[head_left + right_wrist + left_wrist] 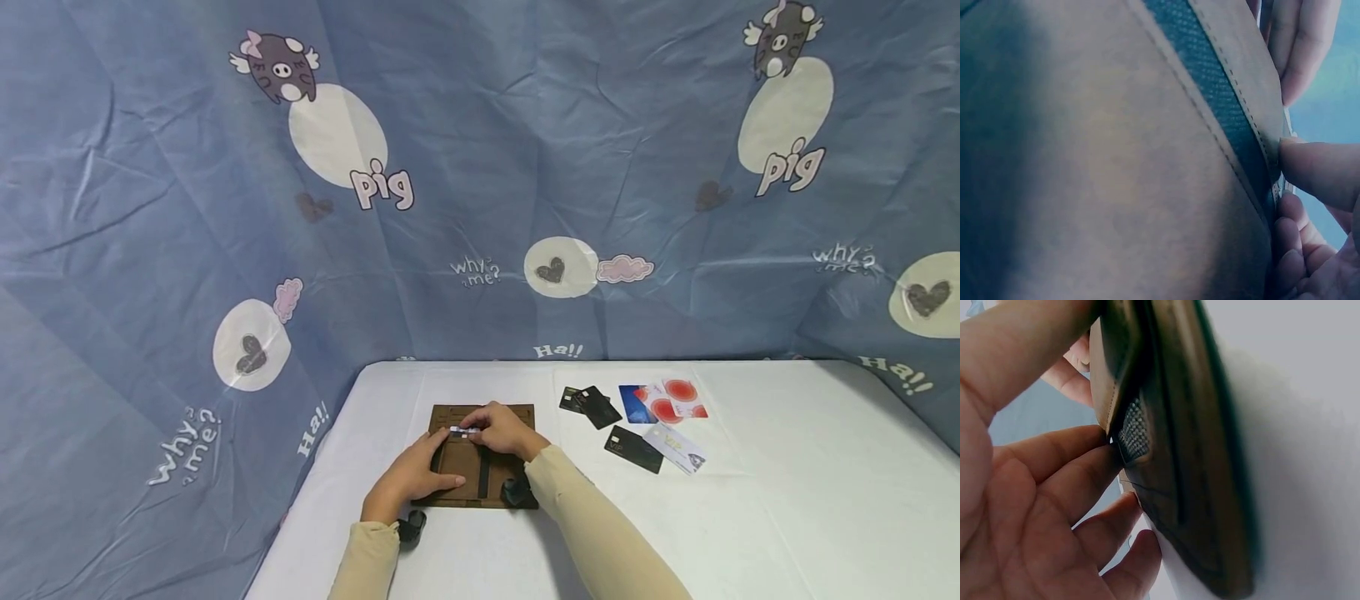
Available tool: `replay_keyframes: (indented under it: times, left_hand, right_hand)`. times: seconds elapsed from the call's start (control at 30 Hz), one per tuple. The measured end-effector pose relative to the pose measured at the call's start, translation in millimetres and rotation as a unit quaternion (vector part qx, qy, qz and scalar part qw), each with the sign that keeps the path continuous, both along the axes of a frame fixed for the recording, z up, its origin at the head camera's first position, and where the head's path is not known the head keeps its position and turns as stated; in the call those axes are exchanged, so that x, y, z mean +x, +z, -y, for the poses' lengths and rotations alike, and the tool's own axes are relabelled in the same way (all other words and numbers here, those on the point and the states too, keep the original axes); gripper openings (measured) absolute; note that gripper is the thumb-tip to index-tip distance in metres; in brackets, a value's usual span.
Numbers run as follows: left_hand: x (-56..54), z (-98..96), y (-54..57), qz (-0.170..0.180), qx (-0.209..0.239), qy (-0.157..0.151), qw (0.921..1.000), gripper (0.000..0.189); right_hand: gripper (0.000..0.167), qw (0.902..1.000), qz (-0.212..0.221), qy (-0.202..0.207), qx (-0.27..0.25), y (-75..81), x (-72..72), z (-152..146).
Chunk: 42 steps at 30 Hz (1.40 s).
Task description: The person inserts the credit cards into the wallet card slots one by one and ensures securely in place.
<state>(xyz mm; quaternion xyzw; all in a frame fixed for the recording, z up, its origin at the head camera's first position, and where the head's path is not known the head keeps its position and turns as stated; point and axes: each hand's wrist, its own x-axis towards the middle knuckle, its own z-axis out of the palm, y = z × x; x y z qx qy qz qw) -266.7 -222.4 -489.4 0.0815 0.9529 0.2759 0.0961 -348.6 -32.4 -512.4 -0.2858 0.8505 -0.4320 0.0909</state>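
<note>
A brown leather organizer (459, 460) with a dark vertical strap lies spread on the white table. My right hand (506, 431) pinches a small white and blue card (456, 430) at the upper slots, and most of the card is hidden by the fingers and the leather. My left hand (408, 472) rests on the organizer's left side, its fingertips by the card's left end and its thumb stretched across the leather. In the left wrist view, fingers (1079, 469) touch the organizer's edge beside a woven mesh strip. The right wrist view shows stitched leather (1116, 156) close up.
Right of the organizer lie two overlapping black cards (597, 407), a blue card (634, 403) and red-patterned cards (681, 390). Nearer are a black VIP card (633, 448) and a silver VIP card (675, 447). A blue printed curtain (465, 208) hangs behind the table.
</note>
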Motion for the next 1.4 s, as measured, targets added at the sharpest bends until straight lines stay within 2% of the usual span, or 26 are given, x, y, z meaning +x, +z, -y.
replay_keyframes:
  times: [0.17,0.33,0.5,0.57,0.67,0.77,0.9,1.23,1.4]
  left_hand:
    - [1.3,-0.4,0.9,0.005,-0.001,0.003,1.0000,0.091]
    - [1.9,-0.8,2.2,0.011,-0.002,0.011,0.9999,0.092]
    - [1.2,-4.2,-0.2,0.010,0.005,0.006,0.9999,0.091]
    - [1.5,-5.4,-1.9,0.013,0.009,0.005,0.9999,0.091]
    - [2.1,-5.3,-3.2,0.018,0.012,0.007,0.9997,0.091]
    - [1.9,-3.4,-2.4,0.016,0.010,0.010,0.9998,0.092]
    - [2.1,0.2,-0.1,0.009,0.004,0.017,0.9998,0.092]
    - [7.6,-0.9,-1.3,0.007,0.006,0.018,0.9998,0.094]
    - [5.9,-1.2,1.7,-0.007,0.007,0.017,0.9998,0.094]
  right_hand:
    - [0.022,1.0000,-0.006,0.000,0.008,0.3,1.1,0.3]
    - [0.022,0.9998,0.008,0.008,0.015,3.0,-0.5,-1.1]
    - [0.026,0.9978,0.060,0.025,0.016,8.7,-3.1,-10.0]
    - [0.031,0.9960,0.087,0.019,0.011,9.6,-3.9,-13.7]
    - [0.040,0.9943,0.106,-0.003,-0.006,11.9,-3.7,-18.1]
    - [0.046,0.9950,0.094,-0.021,-0.028,18.0,-3.8,-22.2]
    - [0.054,0.9961,0.074,-0.017,-0.045,28.1,-3.9,-29.9]
    - [0.065,0.9900,0.128,0.006,-0.059,38.5,-0.1,-80.0]
    - [0.060,0.9910,0.120,-0.010,-0.059,46.6,-6.5,-107.3]
